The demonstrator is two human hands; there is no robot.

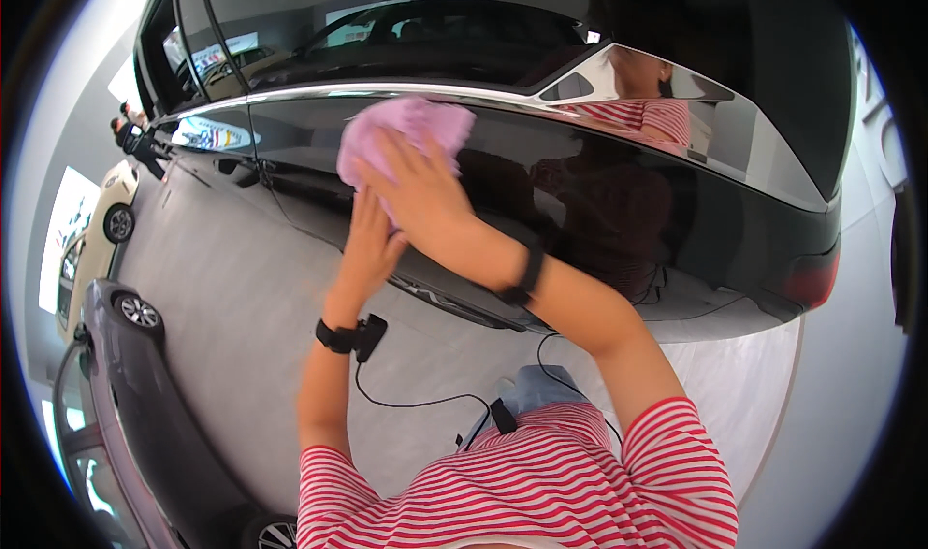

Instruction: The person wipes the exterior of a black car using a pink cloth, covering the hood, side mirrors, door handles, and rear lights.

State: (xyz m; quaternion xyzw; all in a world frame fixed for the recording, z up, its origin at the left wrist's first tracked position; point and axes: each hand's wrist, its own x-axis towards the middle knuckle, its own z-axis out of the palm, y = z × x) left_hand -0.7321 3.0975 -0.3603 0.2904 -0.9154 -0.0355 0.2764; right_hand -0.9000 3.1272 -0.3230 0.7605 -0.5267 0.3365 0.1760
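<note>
A pink cloth lies bunched against the glossy black side panel of a car, just under the bright window trim. My right hand presses flat on it with the fingers spread. Close below, my left hand has its fingers at the cloth's lower edge, partly behind my right hand. Each wrist wears a black strap; the left one carries a small black device with a cable. Dark reflections show in the paint around the cloth.
A polished trim panel and a red tail light are to the right. A grey car and a cream car stand on the left. Two people are farther off. Black cables hang before my striped shirt.
</note>
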